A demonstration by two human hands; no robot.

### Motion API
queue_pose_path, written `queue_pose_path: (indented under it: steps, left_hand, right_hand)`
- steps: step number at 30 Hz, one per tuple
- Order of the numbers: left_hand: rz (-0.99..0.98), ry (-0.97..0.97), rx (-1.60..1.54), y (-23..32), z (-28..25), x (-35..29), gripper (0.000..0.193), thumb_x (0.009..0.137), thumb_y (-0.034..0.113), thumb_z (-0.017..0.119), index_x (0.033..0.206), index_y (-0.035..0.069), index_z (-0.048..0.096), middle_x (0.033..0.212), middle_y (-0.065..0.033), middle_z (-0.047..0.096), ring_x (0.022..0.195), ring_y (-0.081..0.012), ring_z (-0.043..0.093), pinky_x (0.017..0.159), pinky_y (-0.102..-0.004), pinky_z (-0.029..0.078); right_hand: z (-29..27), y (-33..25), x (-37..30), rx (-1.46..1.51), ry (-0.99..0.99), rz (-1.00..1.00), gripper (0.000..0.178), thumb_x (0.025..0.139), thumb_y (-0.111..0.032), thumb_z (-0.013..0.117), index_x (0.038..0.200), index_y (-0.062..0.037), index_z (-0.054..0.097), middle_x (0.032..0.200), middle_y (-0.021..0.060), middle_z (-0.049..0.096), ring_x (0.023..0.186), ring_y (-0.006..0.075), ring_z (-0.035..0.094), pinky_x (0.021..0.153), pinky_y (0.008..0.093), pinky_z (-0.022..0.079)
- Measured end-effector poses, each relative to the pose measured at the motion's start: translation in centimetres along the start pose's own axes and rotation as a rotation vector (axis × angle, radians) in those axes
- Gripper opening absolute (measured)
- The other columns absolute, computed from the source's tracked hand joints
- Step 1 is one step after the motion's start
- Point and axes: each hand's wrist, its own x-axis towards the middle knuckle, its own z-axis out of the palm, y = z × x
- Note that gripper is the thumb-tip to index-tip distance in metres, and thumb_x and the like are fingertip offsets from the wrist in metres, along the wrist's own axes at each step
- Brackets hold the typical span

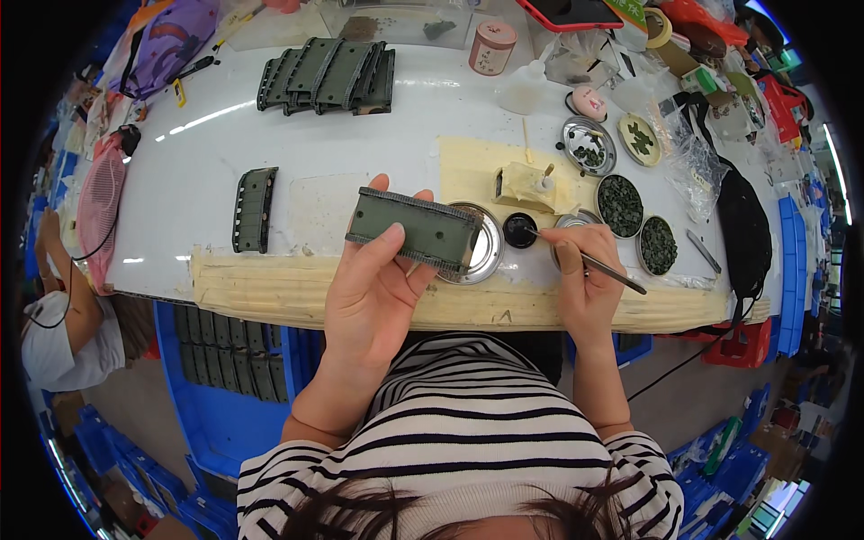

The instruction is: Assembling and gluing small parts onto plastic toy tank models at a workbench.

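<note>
My left hand (360, 301) holds up a dark green, slightly curved panel (432, 232) with ridged long edges and small round holes. The thumb presses on its face and the fingers reach behind it. In my right hand (589, 279) is a pair of dark tweezers (621, 277), pinched between thumb and fingers. Their tip is at a small round pot of black stuff (519, 231); whether it touches the contents I cannot tell. A shiny round tin lid (489, 252) lies partly behind the panel's right end.
Dark green bits fill two round tins (620, 205) (659, 245) at the right. A stack of similar panels (328, 76) stands far left of centre, and a single panel (255, 210) lies at left. Padding (270, 292) lines the near edge. A blue crate (220, 432) below holds more panels.
</note>
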Motion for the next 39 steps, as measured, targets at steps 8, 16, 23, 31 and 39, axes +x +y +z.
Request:
queue_pose_path:
  steps: [8,16,23,31,39]
  left_hand:
    - [-0.09,-0.08,0.046,0.0,-0.7,0.4,0.047,0.097,0.011,0.043,0.14,-0.001,0.029,0.132,-0.0223,0.045,0.123,-0.0286,0.05,0.098,-0.0391,0.051]
    - [-0.125,-0.108,0.055,-0.2,-0.8,0.4,0.046,0.098,0.014,0.042,0.14,-0.002,0.03,0.13,-0.0227,0.048,0.12,-0.0278,0.053,0.098,-0.0375,0.05]
    - [-0.113,-0.121,0.05,-0.3,-1.0,0.3,0.047,0.098,0.013,0.042,0.14,-0.002,0.029,0.13,-0.0229,0.048,0.119,-0.0276,0.053,0.098,-0.0377,0.05]
    - [-0.102,-0.101,0.047,-0.2,-0.9,0.3,0.047,0.097,0.013,0.043,0.14,-0.002,0.029,0.131,-0.023,0.047,0.119,-0.0275,0.053,0.097,-0.0363,0.051]
    - [-0.097,-0.102,0.052,-0.3,-0.9,0.3,0.048,0.097,0.012,0.043,0.14,-0.001,0.029,0.13,-0.0223,0.047,0.118,-0.0272,0.054,0.097,-0.0355,0.051]
  right_hand:
    - [-1.5,-4.3,1.3,0.427,-0.118,-0.167,0.012,0.084,-0.006,0.061,0.091,0.0001,0.069,0.089,0.0114,0.068,0.08,0.0227,0.06,0.074,0.032,0.047]
    - [-0.3,-5.1,1.7,0.56,-0.262,-0.067,0.015,0.081,0.001,0.061,0.094,0.0005,0.069,0.095,0.014,0.069,0.086,0.0224,0.065,0.075,0.0291,0.052]
    - [-0.3,-5.0,1.8,0.497,-0.277,-0.088,0.016,0.081,0.002,0.062,0.095,0.0002,0.069,0.095,0.0128,0.07,0.085,0.0211,0.065,0.075,0.0281,0.051]
    - [0.0,-5.5,1.7,0.484,-0.275,-0.048,0.018,0.089,-0.012,0.057,0.092,0.0019,0.068,0.092,0.0159,0.069,0.085,0.023,0.066,0.075,0.0298,0.051]
    - [0.1,-5.5,1.7,0.465,-0.268,-0.036,0.026,0.093,-0.019,0.054,0.09,0.0025,0.068,0.09,0.0167,0.069,0.085,0.0236,0.066,0.076,0.0305,0.051]
